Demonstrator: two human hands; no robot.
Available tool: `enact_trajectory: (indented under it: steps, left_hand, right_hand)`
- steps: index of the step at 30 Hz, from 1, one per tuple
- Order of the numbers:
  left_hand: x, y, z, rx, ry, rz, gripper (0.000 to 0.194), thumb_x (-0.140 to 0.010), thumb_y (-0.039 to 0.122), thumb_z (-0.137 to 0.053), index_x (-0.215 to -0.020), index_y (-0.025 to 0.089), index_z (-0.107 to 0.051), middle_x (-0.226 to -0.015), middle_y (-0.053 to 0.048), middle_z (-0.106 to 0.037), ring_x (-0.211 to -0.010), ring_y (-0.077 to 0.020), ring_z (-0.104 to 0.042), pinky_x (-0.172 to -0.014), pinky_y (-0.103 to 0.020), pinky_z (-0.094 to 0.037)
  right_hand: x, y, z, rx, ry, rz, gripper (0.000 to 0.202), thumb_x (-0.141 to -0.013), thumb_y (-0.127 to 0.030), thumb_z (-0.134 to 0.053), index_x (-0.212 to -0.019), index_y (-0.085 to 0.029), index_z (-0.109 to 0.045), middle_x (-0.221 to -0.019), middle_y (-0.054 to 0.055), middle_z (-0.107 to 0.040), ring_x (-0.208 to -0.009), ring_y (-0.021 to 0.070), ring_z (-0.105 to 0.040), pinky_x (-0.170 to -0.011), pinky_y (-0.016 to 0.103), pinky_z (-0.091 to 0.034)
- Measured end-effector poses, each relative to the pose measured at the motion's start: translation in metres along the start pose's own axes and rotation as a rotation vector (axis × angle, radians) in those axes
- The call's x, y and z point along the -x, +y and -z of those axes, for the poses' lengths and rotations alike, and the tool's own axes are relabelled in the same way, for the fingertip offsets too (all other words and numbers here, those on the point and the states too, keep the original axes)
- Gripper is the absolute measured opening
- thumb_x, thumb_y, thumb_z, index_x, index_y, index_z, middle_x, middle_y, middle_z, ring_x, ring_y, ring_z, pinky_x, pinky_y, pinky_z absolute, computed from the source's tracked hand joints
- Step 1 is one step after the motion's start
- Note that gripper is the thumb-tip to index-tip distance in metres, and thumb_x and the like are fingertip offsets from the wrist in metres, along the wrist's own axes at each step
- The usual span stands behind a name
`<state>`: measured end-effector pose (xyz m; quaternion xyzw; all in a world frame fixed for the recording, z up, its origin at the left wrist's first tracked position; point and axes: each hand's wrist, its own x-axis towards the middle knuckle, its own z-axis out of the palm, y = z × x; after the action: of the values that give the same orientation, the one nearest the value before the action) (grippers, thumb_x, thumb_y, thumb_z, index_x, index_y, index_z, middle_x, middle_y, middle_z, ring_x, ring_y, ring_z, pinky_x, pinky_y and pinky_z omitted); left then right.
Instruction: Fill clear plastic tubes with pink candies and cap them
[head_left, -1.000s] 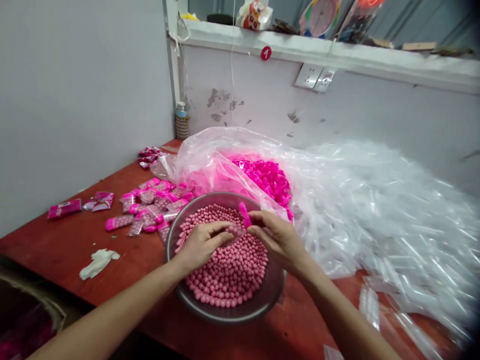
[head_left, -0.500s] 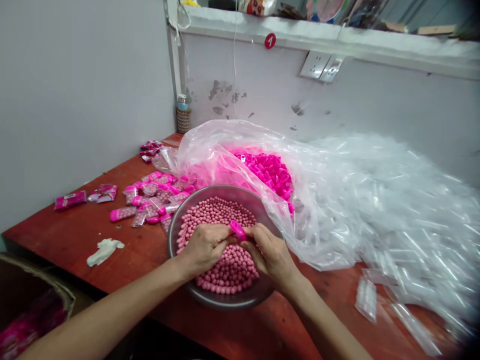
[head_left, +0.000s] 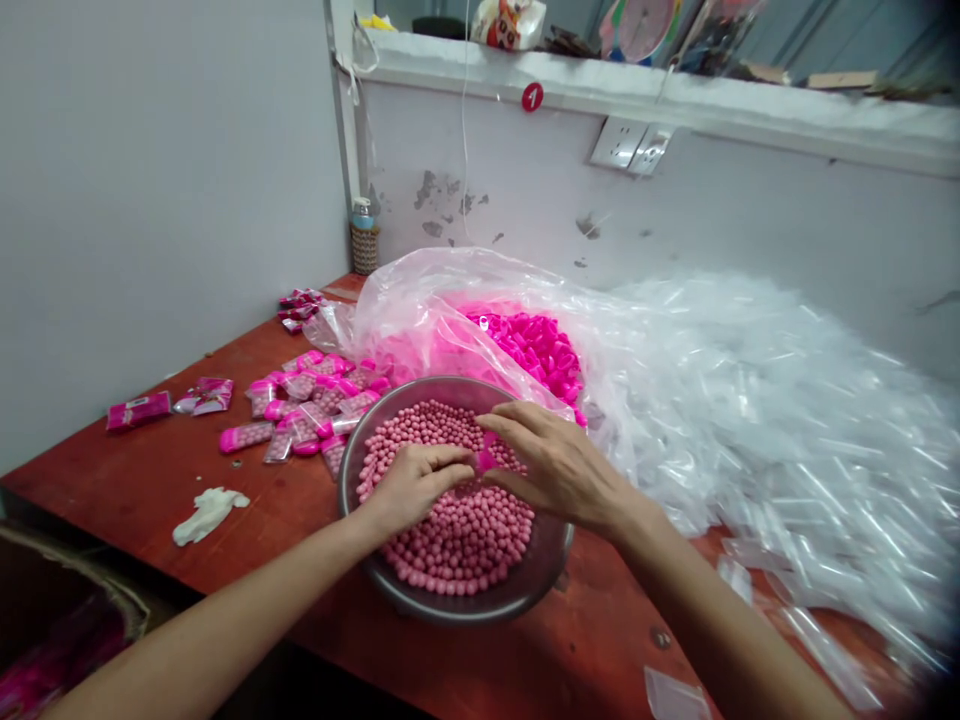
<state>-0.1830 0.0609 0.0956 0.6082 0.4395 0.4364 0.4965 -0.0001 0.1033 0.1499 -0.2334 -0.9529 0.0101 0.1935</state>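
Note:
Over a grey metal bowl (head_left: 551, 575) of pink beads (head_left: 457, 545), my left hand (head_left: 420, 488) pinches a small bright pink plastic cap (head_left: 486, 455). My right hand (head_left: 559, 462) is just right of the cap, thumb and fingers spread around it; whether they touch it is hard to see. The fingers partly hide the cap. Behind the bowl, a transparent plastic bag (head_left: 420, 270) lies open around a heap of loose pink caps (head_left: 544, 350). Left of the bowl lie several filled tubes with pink caps (head_left: 300, 425).
A large pile of transparent empty tubes (head_left: 787, 430) covers the right of the red table (head_left: 292, 560). At left lie pink packets (head_left: 140, 410) and a crumpled white scrap (head_left: 210, 513). A carton (head_left: 75, 570) stands below the left edge. A shelf (head_left: 570, 85) runs along the wall.
My right hand has loosened from the cap and its fingers have spread apart. My left hand keeps its pinch. A transparent piece now shows at the table's front right, and the view has shifted slightly.

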Motion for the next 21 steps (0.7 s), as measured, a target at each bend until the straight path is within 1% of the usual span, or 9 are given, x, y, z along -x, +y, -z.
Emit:
enact_trajectory:
  steps: [2,5,7,9,11,13,16,19,21]
  left_hand:
    - [-0.002,0.000,0.003,0.089,0.071,0.033,0.022,-0.076,0.024,-0.054,-0.089,0.012,-0.068,-0.072,-0.003,-0.064,-0.067,-0.0151,-0.055,-0.062,-0.023,-0.043]
    - [-0.004,0.001,0.005,0.201,0.147,0.070,0.024,-0.074,0.025,-0.057,-0.093,0.012,-0.066,-0.078,-0.003,-0.064,-0.070,-0.0146,-0.055,-0.061,-0.022,-0.043]
    - [-0.005,0.001,0.004,0.255,0.155,0.087,0.024,-0.072,0.025,-0.060,-0.092,0.012,-0.066,-0.079,-0.003,-0.063,-0.071,-0.0145,-0.054,-0.062,-0.022,-0.043]
    - [-0.004,0.001,0.003,0.284,0.144,0.094,0.024,-0.071,0.025,-0.061,-0.091,0.012,-0.065,-0.078,-0.003,-0.062,-0.070,-0.0142,-0.054,-0.062,-0.022,-0.043]
    - [-0.003,0.001,0.003,0.281,0.131,0.085,0.022,-0.071,0.025,-0.061,-0.090,0.012,-0.064,-0.075,-0.003,-0.062,-0.068,-0.0137,-0.054,-0.060,-0.022,-0.042]
    - [-0.002,0.001,0.004,0.274,0.119,0.067,0.021,-0.072,0.025,-0.060,-0.088,0.012,-0.064,-0.076,-0.003,-0.062,-0.067,-0.0135,-0.053,-0.060,-0.022,-0.042]
    - [-0.003,-0.001,0.006,0.287,0.103,0.073,0.020,-0.070,0.024,-0.061,-0.085,0.011,-0.065,-0.074,-0.003,-0.062,-0.065,-0.0131,-0.054,-0.060,-0.023,-0.041]
    - [-0.004,-0.003,0.005,0.286,0.133,0.114,0.020,-0.068,0.025,-0.063,-0.083,0.012,-0.066,-0.073,-0.001,-0.064,-0.067,-0.0139,-0.056,-0.063,-0.024,-0.043]
    - [-0.003,-0.003,0.006,0.228,0.195,0.141,0.021,-0.066,0.026,-0.066,-0.084,0.014,-0.066,-0.076,-0.001,-0.066,-0.072,-0.0154,-0.058,-0.067,-0.025,-0.045]
  right_hand:
    - [0.004,-0.003,-0.012,0.011,0.076,-0.098,0.042,-0.081,-0.034,-0.053,-0.119,-0.018,-0.047,-0.108,0.013,-0.057,-0.099,0.0237,-0.055,-0.082,0.039,-0.048]
    - [0.009,-0.013,-0.036,0.014,0.137,-0.211,0.066,-0.076,-0.042,-0.057,-0.130,-0.014,-0.033,-0.113,0.017,-0.054,-0.104,0.0281,-0.053,-0.084,0.043,-0.048]
    - [0.009,-0.021,-0.049,0.048,0.181,-0.278,0.079,-0.072,-0.047,-0.059,-0.134,-0.012,-0.024,-0.118,0.019,-0.050,-0.108,0.0315,-0.050,-0.084,0.047,-0.047]
    - [0.007,-0.027,-0.059,0.087,0.231,-0.319,0.078,-0.072,-0.047,-0.058,-0.133,-0.011,-0.026,-0.117,0.020,-0.050,-0.106,0.0324,-0.050,-0.083,0.047,-0.046]
    - [0.004,-0.028,-0.064,0.110,0.279,-0.311,0.070,-0.073,-0.045,-0.057,-0.130,-0.011,-0.032,-0.111,0.019,-0.054,-0.101,0.0315,-0.052,-0.081,0.045,-0.047]
    - [0.003,-0.026,-0.066,0.118,0.310,-0.268,0.065,-0.074,-0.043,-0.056,-0.126,-0.010,-0.037,-0.103,0.018,-0.057,-0.095,0.0303,-0.055,-0.078,0.042,-0.048]
    - [0.001,-0.019,-0.069,0.134,0.319,-0.212,0.064,-0.073,-0.043,-0.056,-0.124,-0.008,-0.039,-0.099,0.018,-0.058,-0.091,0.0302,-0.056,-0.076,0.041,-0.048]
    - [-0.003,-0.021,-0.071,0.093,0.260,-0.246,0.066,-0.074,-0.044,-0.056,-0.126,-0.009,-0.036,-0.107,0.019,-0.056,-0.098,0.0304,-0.054,-0.080,0.041,-0.047]
    - [-0.003,-0.028,-0.068,0.044,0.222,-0.284,0.073,-0.073,-0.046,-0.057,-0.130,-0.009,-0.031,-0.117,0.019,-0.052,-0.108,0.0299,-0.049,-0.088,0.041,-0.044]
